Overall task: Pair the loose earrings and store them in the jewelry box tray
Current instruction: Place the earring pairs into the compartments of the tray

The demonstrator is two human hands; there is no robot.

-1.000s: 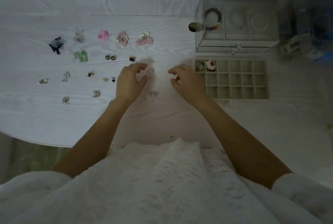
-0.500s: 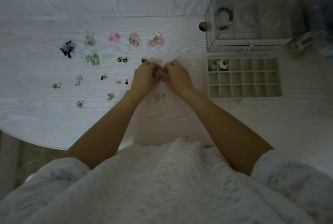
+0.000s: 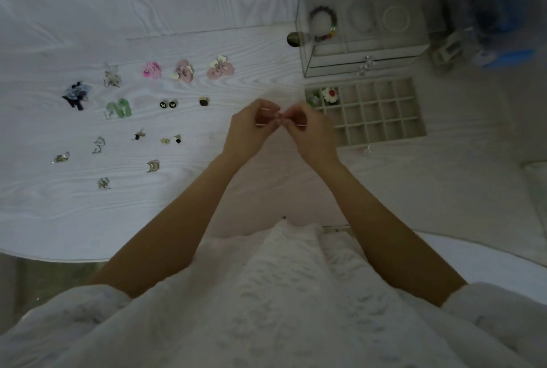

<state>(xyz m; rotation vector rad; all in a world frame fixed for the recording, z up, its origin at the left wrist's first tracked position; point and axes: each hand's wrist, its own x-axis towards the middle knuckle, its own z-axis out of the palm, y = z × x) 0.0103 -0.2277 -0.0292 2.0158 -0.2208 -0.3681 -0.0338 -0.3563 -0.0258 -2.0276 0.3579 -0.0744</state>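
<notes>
Fingers (image 3: 273,119) curled, pinched together, beside gridded tray (image 3: 420,107)

- One view only — a wide-angle camera worn on the person's head, looking forward and steeply down.
- It sits close above the white bench (image 3: 88,204), whose edges bow with the lens.
- The person's forearms and white garment fill the lower frame — the jewelry box tray (image 3: 420,107) lies upper right.
</notes>
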